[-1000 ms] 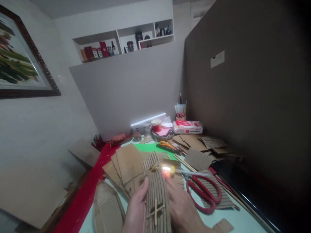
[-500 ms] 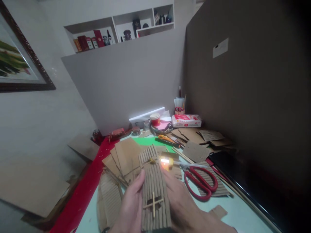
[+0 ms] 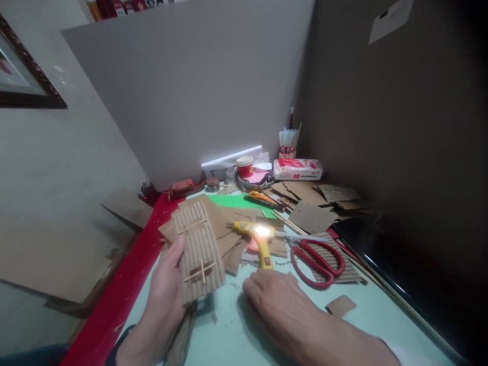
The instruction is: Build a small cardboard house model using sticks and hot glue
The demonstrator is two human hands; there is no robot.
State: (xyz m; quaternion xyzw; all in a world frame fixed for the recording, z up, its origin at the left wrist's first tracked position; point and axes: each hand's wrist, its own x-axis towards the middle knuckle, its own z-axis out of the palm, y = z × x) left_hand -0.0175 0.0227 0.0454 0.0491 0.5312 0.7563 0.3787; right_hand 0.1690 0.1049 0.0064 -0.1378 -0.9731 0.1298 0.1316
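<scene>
My left hand (image 3: 168,290) grips a corrugated cardboard piece (image 3: 198,244) by its left edge, thumb on the front. Thin wooden sticks (image 3: 203,272) form a cross over a small opening low on the piece, and another stick lies across it higher up. On the table my right hand (image 3: 276,300) has its fingers curled together and pointing down; whatever they hold, if anything, is hidden. Just beyond its knuckles is the handle of a yellow hot glue gun (image 3: 266,254), lying with its nozzle to the left and a lit spot on its body.
Red-handled scissors (image 3: 316,264) lie on the right, over corrugated cardboard. Cardboard sheets (image 3: 221,218), an orange cutter (image 3: 261,195) and a small scrap (image 3: 342,306) lie about. A black flat object (image 3: 381,269) runs along the right edge. Wipes (image 3: 297,169) and a paper cup (image 3: 245,166) stand behind.
My right hand has let go of the cardboard piece and moved right, down to the table. My left hand has carried the piece left and up. The view has tipped downward.
</scene>
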